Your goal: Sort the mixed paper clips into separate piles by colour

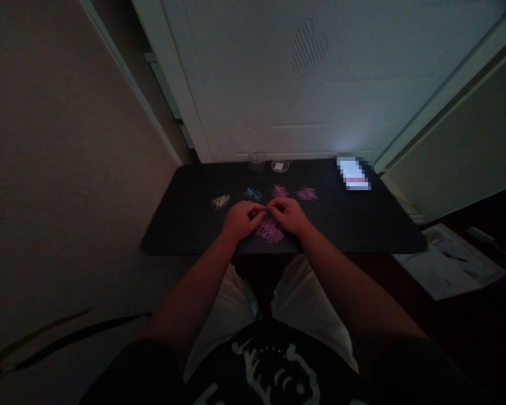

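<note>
Over the near middle of a dark tabletop [341, 225], my left hand [242, 218] and my right hand [289, 214] meet at the fingertips. Both hands have thumb and fingers pinched together; whatever lies between them is too small and dark to make out. Just below the fingertips is a large pile of thin pink and purple strands [270, 232]. Beyond my hands lie smaller heaps: yellowish strands [221, 201] at the left, blue strands [252, 194], and pink strands [280, 190]. Another heap of pink strands [306, 193] sits to their right.
At the table's back edge stand a clear container [257, 162] and a round clear lid [280, 166] with a white label. A lit, blurred-out screen [354, 173] is at the back right. A white panel with hearts [253, 79] rises behind. Papers [451, 261] lie lower right.
</note>
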The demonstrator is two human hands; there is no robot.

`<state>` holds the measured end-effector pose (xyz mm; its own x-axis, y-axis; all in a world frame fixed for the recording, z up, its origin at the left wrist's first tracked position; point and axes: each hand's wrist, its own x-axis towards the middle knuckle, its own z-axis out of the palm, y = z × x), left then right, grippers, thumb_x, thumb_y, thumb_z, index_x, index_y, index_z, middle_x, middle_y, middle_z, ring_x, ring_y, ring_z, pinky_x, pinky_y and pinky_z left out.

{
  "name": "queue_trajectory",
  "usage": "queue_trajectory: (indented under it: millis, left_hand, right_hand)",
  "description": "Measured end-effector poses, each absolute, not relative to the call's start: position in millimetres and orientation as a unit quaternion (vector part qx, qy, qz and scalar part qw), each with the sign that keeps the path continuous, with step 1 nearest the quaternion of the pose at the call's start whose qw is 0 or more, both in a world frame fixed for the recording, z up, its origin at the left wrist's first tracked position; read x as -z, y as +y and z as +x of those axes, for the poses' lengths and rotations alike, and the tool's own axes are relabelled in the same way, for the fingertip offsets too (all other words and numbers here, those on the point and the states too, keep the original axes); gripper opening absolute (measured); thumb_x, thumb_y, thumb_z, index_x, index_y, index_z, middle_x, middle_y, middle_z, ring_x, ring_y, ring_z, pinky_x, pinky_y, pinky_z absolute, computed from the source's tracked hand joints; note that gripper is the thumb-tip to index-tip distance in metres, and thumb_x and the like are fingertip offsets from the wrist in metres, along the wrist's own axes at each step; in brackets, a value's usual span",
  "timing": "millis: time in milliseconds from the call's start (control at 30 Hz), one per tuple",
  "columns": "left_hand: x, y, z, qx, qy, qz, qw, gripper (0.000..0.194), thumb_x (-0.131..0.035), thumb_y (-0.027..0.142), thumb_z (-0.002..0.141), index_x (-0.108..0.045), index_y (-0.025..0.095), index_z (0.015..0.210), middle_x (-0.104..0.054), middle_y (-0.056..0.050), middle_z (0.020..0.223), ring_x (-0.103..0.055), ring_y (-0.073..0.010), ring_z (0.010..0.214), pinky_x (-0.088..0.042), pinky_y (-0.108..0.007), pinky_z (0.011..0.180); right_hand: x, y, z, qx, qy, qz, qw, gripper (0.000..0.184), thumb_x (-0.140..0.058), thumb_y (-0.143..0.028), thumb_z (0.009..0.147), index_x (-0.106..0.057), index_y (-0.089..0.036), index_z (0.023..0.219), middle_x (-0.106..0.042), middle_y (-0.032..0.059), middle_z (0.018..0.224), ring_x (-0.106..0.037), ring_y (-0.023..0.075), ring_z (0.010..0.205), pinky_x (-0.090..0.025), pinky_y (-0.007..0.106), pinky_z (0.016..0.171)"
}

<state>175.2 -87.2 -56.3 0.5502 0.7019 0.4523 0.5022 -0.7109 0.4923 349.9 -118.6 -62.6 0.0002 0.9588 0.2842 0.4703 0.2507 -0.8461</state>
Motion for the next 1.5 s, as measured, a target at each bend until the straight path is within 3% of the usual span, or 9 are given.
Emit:
queue_trajectory:
  millis: [533, 733, 1500]
  left_hand:
    - [57.4, -87.4, 174.9, -0.343, 0.349, 0.857, 0.163, 0.017, -0.062, 0.034, 0.08, -0.067, 0.017, 0.082, -0.066, -0.002, 0.073, -0.058, -0.0139, 0.069, -0.045, -0.028, 0.068]
    - [56.7, -88.1, 174.6, -0.347, 0.359, 0.85, 0.165, 0.016, -0.062, 0.033, 0.079, -0.065, 0.018, 0.078, -0.065, -0.001, 0.071, -0.057, -0.014, 0.069, -0.044, -0.028, 0.066]
    - [55.6, -89.0, 174.4, -0.339, 0.362, 0.851, 0.175, 0.017, -0.065, 0.034, 0.076, -0.06, 0.018, 0.073, -0.062, -0.001, 0.07, -0.056, -0.0137, 0.068, -0.044, -0.028, 0.066]
  right_hand:
    - [61.8, -119.7, 351.1, -0.28, -0.651, -0.527, 0.468, 0.014, -0.052, -0.02, 0.073, -0.064, -0.016, 0.077, -0.06, 0.0009, 0.064, -0.049, 0.0115, 0.055, -0.038, 0.024, 0.053]
    - [60.0, -123.3, 351.2, -0.317, -0.656, -0.502, 0.467, 0.011, -0.061, -0.024, 0.068, -0.059, -0.016, 0.075, -0.055, -0.0012, 0.062, -0.048, 0.01, 0.053, -0.037, 0.023, 0.05]
    - [59.1, -122.7, 350.0, -0.315, -0.644, -0.521, 0.462, 0.009, -0.058, -0.025, 0.072, -0.061, -0.016, 0.072, -0.058, -0.0006, 0.06, -0.049, 0.0098, 0.052, -0.037, 0.022, 0.05]
